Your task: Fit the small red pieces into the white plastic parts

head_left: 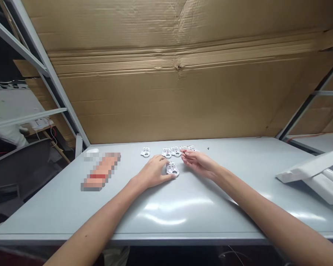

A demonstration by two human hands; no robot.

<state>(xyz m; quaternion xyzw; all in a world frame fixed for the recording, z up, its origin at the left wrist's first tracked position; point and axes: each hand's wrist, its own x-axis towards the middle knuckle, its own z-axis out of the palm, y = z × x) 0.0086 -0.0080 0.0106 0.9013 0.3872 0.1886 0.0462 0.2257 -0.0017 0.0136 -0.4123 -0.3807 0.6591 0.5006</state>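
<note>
L hand (pixel 155 171), fingers loosely spread, pins a white part (pixel 172 169) flat on table (pixel 183 207); R hand (pixel 199 161), fingers pinched narrow, sits by parts row (pixel 166 152); light pressure seems best.

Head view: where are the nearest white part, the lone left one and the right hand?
nearest white part (pixel 172 169): head view, top face.
lone left part (pixel 145 152): head view, its middle.
right hand (pixel 198 162): head view, its back.

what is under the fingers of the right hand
The right hand lies over the end of the row of white parts; two peek out past its fingers. Anything beneath the palm is covered.
</note>
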